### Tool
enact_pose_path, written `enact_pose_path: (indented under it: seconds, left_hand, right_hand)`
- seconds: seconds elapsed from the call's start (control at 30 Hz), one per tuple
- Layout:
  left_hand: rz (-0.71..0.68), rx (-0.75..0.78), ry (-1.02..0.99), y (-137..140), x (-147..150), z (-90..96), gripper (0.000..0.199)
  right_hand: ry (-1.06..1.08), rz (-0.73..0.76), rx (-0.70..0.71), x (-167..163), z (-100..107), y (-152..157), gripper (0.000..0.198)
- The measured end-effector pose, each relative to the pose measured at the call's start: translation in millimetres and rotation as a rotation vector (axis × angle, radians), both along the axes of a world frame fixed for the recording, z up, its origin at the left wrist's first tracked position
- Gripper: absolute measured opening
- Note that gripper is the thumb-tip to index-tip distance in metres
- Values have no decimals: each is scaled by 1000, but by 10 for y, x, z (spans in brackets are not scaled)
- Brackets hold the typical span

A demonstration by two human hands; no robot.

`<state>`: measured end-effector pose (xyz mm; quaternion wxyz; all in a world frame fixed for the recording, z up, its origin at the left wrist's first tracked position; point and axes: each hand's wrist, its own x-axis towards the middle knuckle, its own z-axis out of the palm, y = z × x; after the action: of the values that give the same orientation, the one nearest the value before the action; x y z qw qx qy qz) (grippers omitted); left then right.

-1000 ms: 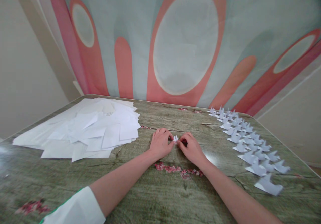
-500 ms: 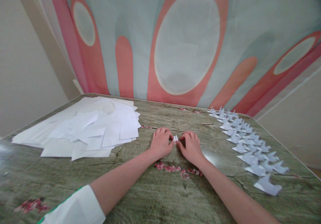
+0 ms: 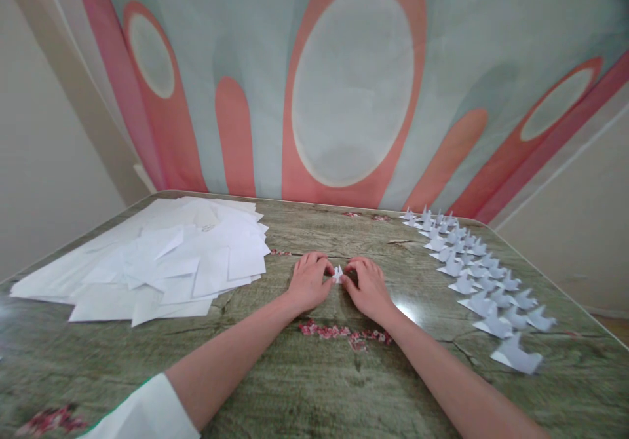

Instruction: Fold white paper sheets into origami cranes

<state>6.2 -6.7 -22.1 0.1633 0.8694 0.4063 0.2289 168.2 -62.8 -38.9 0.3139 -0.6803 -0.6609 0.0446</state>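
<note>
Between my two hands, at the middle of the table, is a small folded white paper piece (image 3: 337,274) with pointed tips standing up. My left hand (image 3: 310,280) pinches its left side between thumb and fingers. On the right side, my right hand (image 3: 366,286) holds it the same way, fingers curled. Both hands rest low over the wood-patterned table top (image 3: 275,373). The fingers cover part of the piece, so its lower folds are hard to make out.
At the left lies a wide, loose heap of white paper sheets (image 3: 167,262). Rows of folded white paper birds (image 3: 484,303) stand along the right side. Behind the table's far edge hangs a pink and grey-green patterned backdrop (image 3: 265,98).
The whole view has shifted slightly, so the table's contents sit a little further left. Both hands keep their hold on the folded paper, with little visible change in it.
</note>
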Motion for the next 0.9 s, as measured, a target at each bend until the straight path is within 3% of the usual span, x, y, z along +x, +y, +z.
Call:
enact_pose_path:
  seconds: [0.23,0.47,0.67,0.9]
  left_hand:
    - [2,12,-24,-15,-9,-1,13]
    - [-12,27,-92,-33,-24,5,30]
    - [-79,-20,-106,-22,-33,21,8]
    - [-104,-78,-174,13,-41,16,6]
  right_hand:
    - [8,7,-1,-8,35,-2,12]
    - [80,58,28,10,26,-18,10]
    - [160,144,73,56,7,-23,12]
    - [206,137,89,47,5,-43,13]
